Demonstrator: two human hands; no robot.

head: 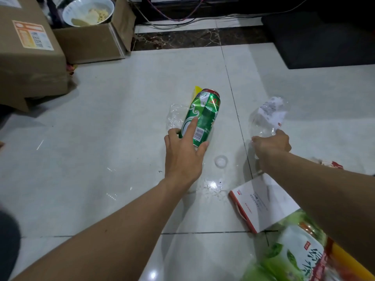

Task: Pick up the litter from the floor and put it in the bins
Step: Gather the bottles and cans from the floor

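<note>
CLEAN-UP IN PROGRESS: a person reaches both bare arms over a pale tiled floor [121,118] strewn w/ litter. The left hand [183,157] has its grip wrapped round the near end of a dented green can [199,116], w/ thumb on the R side, index finger laid straight along the body and the other fingers curled round the L side. The can's long axis runs away from the person, leaning slightly R, w/ the red-rimmed top at the far end and the base in the palm. Whether it's clear of the floor can't be told. Just behind it lie a crumpled clear wrapper [174,117] on the L and a yellow scrap [197,91] by the top. Well to the R, the right hand [272,144], fingers curled, pinches the near end of a crushed clear plastic bottle [267,116] w/ a white label; the bottle's length points away & a bit R from the knuckles. Btwn the two hands, nearer the camera, a small clear round lid [221,161] sits on the tile. Partly under the R forearm lies a white box w/ red edge [261,201]. At bottom R, close to the lens & blurred, is a green-labelled bottle [294,256]. A red-&-white wrapper [332,164] shows past the R forearm. Far L stand cardboard boxes [30,57] and an open box [91,43] holding a white bowl [88,11] w/ food scraps. Cables [172,19] trail along the far wall, and a black mat [320,37] lies at upper R.
</note>
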